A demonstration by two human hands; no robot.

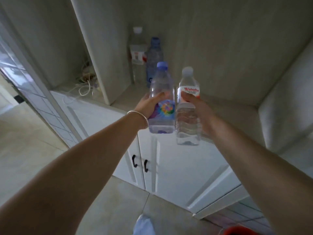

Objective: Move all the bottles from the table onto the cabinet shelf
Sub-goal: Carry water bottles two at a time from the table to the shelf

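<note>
My left hand (149,106) grips a clear bottle with a blue cap and a purple, colourful label (161,99). In my right hand (194,106) is a clear bottle with a white cap and a red-and-white label (188,107). Both bottles are upright, side by side, held in the air just in front of the cabinet shelf (228,106). Two more bottles stand at the back left of the shelf: a blue-capped one (154,55) and, behind it, a white-capped one with a red label (138,53).
A vertical divider panel (94,53) bounds the shelf on the left; beyond it lies a tangle of white cables (84,82). Below the shelf are white cabinet doors with black handles (140,163). A red object (240,230) shows at the bottom edge.
</note>
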